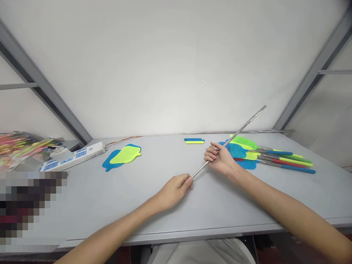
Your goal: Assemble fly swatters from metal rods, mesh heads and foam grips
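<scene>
A thin silver telescopic rod slants up to the right across the middle of the view, over the grey table. My left hand pinches its lower end between thumb and fingers. Further up, my right hand has its fingers curled around the same rod, palm turned upward. Just beyond the right hand lies a pile of fly swatters with blue heads, a green head and coloured handles. Left of the hands, a yellow-green swatter head rests partly on a blue one.
Blue and yellow handle grips lie near the wall. Another long metal rod runs along the table's back edge. A white power strip with a plug sits at the left, beside colourful packaged items. The lower left is pixelated.
</scene>
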`<state>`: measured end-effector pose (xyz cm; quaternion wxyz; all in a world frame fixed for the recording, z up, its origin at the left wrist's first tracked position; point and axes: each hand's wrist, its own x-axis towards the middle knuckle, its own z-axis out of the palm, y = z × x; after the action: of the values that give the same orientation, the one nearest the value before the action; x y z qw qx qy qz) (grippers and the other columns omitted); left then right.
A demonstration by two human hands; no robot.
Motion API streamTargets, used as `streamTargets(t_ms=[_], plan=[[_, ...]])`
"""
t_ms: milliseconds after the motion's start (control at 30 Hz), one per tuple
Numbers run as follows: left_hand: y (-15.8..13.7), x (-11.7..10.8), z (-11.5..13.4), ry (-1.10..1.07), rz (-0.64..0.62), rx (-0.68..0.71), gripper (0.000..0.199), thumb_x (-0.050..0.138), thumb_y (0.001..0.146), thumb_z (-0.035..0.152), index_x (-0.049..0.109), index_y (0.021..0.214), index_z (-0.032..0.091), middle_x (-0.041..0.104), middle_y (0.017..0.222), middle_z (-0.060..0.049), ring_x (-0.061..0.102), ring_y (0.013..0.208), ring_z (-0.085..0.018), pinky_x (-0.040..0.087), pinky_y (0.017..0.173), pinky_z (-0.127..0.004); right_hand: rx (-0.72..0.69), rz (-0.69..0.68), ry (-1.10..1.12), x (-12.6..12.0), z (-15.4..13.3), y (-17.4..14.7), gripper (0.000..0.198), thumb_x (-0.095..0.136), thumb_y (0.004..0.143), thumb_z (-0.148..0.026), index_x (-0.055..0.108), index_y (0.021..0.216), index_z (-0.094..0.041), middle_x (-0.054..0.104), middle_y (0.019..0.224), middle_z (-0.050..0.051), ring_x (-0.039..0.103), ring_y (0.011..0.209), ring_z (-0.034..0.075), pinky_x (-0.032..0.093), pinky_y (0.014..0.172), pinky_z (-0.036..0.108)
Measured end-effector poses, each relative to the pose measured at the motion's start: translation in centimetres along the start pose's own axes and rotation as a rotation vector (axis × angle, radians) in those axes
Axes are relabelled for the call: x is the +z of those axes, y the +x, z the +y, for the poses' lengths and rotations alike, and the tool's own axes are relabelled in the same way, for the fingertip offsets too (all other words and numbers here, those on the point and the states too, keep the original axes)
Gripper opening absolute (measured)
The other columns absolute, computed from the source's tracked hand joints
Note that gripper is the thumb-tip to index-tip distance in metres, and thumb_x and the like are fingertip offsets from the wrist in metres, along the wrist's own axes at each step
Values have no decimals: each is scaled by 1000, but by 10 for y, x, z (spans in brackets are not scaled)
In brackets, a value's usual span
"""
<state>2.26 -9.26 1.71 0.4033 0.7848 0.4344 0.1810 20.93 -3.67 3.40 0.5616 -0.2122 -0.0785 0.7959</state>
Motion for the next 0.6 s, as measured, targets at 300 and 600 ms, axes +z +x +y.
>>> streamTargets(t_ms=[300,600], plan=[[-1,1,-2,-801,-403,-125,17,41,84,34,42,90,17,39,68,3,39,49,-5,28,46,-19,64,-89,-27,1,-8,-2,28,44,76,-20,22,57,-19,26,44,-7,24,36,7,23,35,20],[0,-5,3,-1060,-533,-290,5,44,83,20,44,85,15,28,63,5,20,45,-3,16,45,-18,100,15,26,-6,-10,5,28,40,72,-18,18,56,-20,21,43,-6,21,35,8,18,34,22]])
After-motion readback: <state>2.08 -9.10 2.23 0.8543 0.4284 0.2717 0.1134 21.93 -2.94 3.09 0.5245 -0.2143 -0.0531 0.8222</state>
